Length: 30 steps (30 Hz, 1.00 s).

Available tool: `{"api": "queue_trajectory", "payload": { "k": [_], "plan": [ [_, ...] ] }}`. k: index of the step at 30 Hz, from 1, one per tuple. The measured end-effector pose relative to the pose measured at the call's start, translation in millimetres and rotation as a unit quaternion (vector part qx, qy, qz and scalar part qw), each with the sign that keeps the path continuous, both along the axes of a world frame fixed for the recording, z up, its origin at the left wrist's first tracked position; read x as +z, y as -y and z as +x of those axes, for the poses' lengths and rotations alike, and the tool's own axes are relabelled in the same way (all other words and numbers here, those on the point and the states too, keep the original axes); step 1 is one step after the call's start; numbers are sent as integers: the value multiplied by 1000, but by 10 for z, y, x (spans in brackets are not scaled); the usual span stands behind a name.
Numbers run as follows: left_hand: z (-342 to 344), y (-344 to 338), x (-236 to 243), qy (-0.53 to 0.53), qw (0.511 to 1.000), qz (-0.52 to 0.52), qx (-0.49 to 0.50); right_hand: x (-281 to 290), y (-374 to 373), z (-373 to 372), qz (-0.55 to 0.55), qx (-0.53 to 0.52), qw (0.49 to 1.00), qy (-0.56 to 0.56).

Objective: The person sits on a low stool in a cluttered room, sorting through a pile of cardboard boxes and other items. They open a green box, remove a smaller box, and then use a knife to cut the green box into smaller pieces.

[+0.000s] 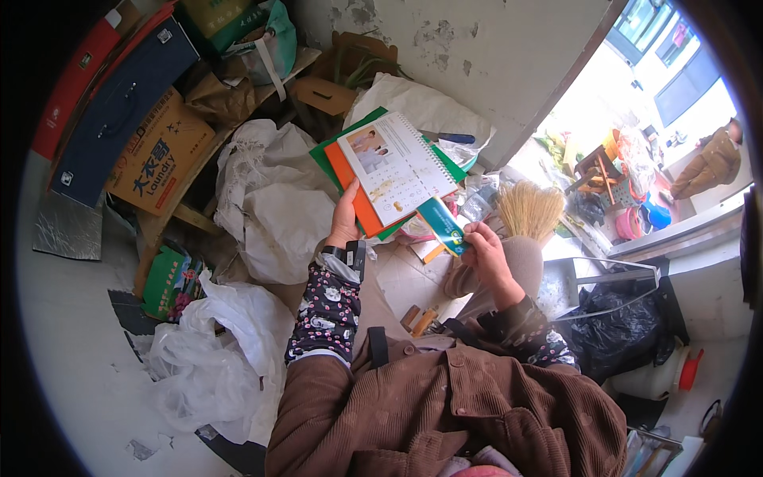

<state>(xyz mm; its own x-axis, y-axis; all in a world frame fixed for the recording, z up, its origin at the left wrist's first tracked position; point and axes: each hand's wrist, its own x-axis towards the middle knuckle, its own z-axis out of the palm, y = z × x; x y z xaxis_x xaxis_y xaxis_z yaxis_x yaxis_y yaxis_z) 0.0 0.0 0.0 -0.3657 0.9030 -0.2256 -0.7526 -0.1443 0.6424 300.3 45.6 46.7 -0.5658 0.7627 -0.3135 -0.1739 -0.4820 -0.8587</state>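
My left hand (344,219) is closed on the lower left edge of a flat stack. On top of that stack lies a white spiral-bound calendar (397,171) with a photo and a grid of dates. An orange sheet (362,208) sticks out beneath it, and a green board (324,157) lies under both. Between the fingertips of my right hand (486,258) is a small blue-green booklet (442,226), tilted at the calendar's lower right corner. Whether the booklet touches the calendar I cannot tell. A thin yellow strip (433,254) shows just below the booklet.
White sacks (270,191) lie behind my left hand. A shelf at left holds a cardboard box (163,151) and a blue case (123,111). A straw broom (528,208) stands by my right knee, near a black bag (624,322). Another person (710,163) is outside the doorway.
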Motion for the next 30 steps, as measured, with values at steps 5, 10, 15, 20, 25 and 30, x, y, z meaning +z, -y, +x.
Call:
{"api": "queue_trajectory", "payload": {
  "k": [5, 10, 15, 20, 25, 30],
  "plan": [
    [-92, 16, 16, 0, 1000, -1, -16, -59, 139, -237, 17, 33, 999, 24],
    [-148, -6, 41, -9, 1000, 4, -4, -20, 136, -260, 47, 103, 993, 45],
    [-19, -13, -67, 1, 1000, -16, 9, 31, 224, -167, 73, 140, 985, 74],
    [-32, -25, -73, 10, 1000, 10, 1, 50, 223, -193, 113, 144, 981, 63],
    [-32, -24, -90, -5, 1000, -10, 5, -62, 177, -181, 160, 164, 972, 60],
    [-40, -56, -83, -18, 999, 18, -39, -120, 205, -102, 194, 190, 959, 78]
  ]
}}
